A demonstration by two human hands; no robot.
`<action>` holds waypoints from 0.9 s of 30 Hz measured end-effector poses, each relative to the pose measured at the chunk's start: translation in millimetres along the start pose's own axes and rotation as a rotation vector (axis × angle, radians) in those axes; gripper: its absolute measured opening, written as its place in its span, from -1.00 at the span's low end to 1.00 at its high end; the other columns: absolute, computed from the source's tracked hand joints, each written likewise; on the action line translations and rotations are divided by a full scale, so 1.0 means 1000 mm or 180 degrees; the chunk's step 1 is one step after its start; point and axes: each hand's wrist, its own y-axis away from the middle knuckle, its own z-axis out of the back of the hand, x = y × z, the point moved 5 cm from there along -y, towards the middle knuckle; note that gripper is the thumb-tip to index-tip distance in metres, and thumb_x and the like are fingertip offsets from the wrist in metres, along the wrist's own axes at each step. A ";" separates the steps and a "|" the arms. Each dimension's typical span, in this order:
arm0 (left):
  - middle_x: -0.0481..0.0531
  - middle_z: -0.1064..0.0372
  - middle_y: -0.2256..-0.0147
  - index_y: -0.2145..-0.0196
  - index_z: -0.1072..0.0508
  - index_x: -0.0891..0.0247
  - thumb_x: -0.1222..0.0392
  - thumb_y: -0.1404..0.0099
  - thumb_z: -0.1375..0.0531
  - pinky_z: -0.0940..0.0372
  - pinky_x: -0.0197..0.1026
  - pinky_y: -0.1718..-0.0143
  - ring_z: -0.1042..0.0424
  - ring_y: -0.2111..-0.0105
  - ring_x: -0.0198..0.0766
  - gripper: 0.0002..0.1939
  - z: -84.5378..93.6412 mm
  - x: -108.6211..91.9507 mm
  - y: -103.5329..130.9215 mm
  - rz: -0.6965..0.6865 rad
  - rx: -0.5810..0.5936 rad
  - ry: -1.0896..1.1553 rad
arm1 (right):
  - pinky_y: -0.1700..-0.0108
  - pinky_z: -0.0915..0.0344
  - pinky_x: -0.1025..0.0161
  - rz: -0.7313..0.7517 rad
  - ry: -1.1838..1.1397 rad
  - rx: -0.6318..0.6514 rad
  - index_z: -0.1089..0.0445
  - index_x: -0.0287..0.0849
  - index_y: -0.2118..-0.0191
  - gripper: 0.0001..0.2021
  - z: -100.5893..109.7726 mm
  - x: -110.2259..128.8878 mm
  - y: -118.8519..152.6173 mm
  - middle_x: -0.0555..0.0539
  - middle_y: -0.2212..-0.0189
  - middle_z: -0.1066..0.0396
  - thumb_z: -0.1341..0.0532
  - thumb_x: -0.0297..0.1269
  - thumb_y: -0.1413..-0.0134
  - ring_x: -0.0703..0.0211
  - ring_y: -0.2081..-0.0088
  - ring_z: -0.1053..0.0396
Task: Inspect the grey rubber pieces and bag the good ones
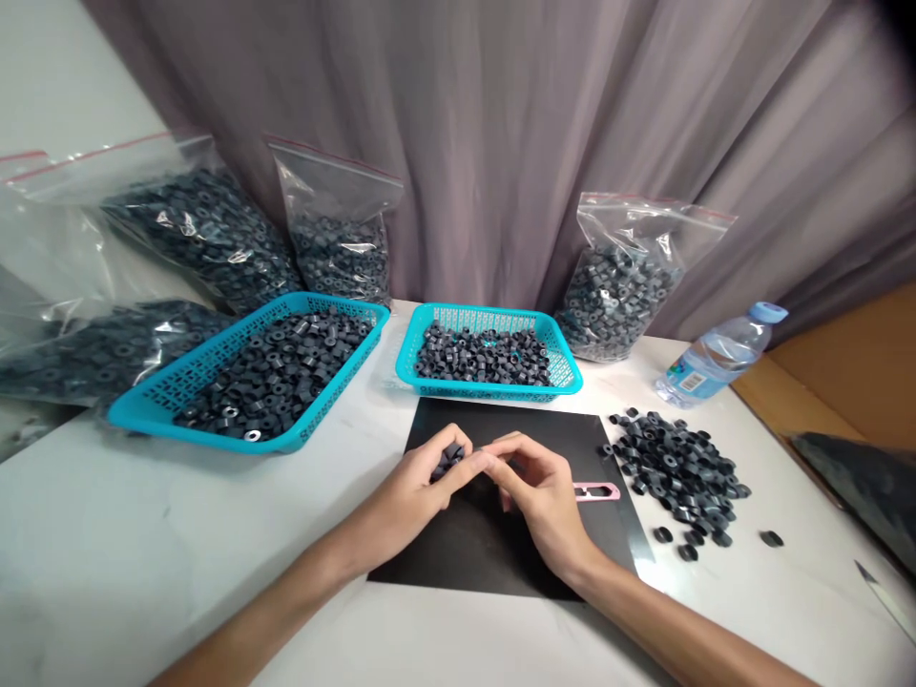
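Note:
My left hand [429, 477] is closed around several small black ring-shaped pieces [449, 460], cupped in its palm above the black mat [465, 563]. The fingertips of my right hand [540, 487] are pinched together and meet the left thumb tip. Whatever lies between those fingertips is too small and hidden to name. A pink slotted handle [597, 491] sticks out to the right from behind my right hand; I cannot tell whether it is held or lies on the mat.
Two blue baskets of black pieces, a left basket [301, 439] and a middle basket [493, 391], stand behind the mat. To the right are a loose pile [683, 472], a water bottle [722, 358] and a blade [884, 601]. Filled zip bags [619, 286] line the curtain.

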 end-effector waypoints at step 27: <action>-0.11 -0.02 0.39 0.28 -0.35 0.24 0.01 -0.39 -0.18 0.08 -0.35 0.52 0.03 0.48 -0.41 -0.77 -0.014 0.008 -0.002 0.0639 0.0728 0.2145 | 0.51 -0.37 0.38 0.0814 0.0382 -0.0502 -0.46 -0.10 0.20 -0.94 0.005 0.011 0.020 -0.05 0.28 -0.46 -0.29 -0.31 -0.21 0.25 0.35 -0.42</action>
